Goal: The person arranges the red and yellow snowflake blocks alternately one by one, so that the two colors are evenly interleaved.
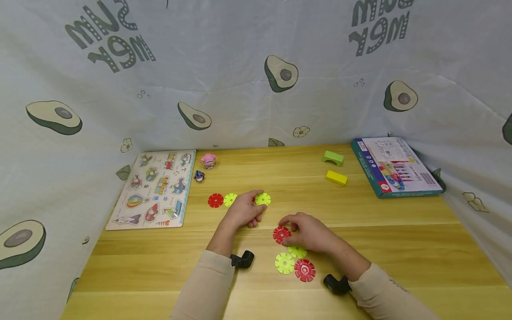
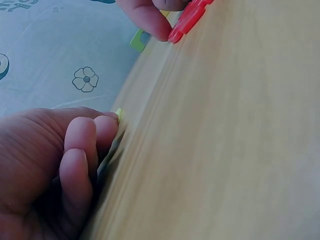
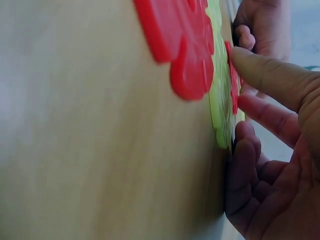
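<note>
— Locate red disc (image 1: 282,234); report grip.
— On or just above wooden table (image 1: 160,266) (contact unclear), beside partly covered lime disc (image 1: 298,253). Pinched at rim by right hand (image 1: 313,233), with thumb and index finger spread to disc width.
— Left hand (image 1: 242,210)?
— Likewise pinching farther lime disc (image 1: 263,198) at rim, with other fingers curled.
— Handling?
— Probably light, stiff, smooth plastic; grasp across opposite rim edges, using notches against slipping.

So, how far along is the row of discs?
Apparently done: a red disc, a lime disc and a mostly hidden red disc in the row. In hand: the left hand holds the right-end lime disc; the right hand pinches another red disc. Probably remaining: two more lime discs and one more red disc beside them.
</note>
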`<state>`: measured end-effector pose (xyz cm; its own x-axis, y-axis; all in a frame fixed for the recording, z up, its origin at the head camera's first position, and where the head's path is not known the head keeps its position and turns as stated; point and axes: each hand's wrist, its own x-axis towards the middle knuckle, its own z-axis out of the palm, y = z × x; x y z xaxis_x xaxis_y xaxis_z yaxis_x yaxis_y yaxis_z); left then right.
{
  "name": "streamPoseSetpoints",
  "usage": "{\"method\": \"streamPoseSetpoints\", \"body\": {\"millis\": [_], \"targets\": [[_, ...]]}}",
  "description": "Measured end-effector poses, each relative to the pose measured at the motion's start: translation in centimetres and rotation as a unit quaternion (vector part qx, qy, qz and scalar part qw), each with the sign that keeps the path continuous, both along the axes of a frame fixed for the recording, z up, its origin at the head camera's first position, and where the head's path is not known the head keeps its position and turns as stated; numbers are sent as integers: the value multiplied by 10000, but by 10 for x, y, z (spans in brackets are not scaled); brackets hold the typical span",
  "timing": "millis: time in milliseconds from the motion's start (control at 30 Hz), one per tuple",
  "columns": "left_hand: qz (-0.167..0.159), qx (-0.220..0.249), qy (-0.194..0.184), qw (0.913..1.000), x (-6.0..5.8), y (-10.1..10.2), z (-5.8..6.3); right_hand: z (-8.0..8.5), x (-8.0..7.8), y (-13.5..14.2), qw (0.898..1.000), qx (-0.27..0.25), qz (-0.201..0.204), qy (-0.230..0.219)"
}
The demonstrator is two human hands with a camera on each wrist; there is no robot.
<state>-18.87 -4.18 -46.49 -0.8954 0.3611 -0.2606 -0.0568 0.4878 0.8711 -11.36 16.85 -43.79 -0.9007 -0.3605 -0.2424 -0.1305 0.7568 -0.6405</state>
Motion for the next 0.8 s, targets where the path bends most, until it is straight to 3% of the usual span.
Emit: {"method": "streamPoseSetpoints", "body": {"millis": [367,633,800], "targets": [[-37,51,19,10000,1,0,-1,1,0,-6,9994,255,-216,17],[-7,100,-5,10000,0,0,-1,1,-4,-3,9981,-192,-560,-181],[-41,112,13,9999,1,0,-1,-2,-17,5,9916,-789,-926,-443]]}}
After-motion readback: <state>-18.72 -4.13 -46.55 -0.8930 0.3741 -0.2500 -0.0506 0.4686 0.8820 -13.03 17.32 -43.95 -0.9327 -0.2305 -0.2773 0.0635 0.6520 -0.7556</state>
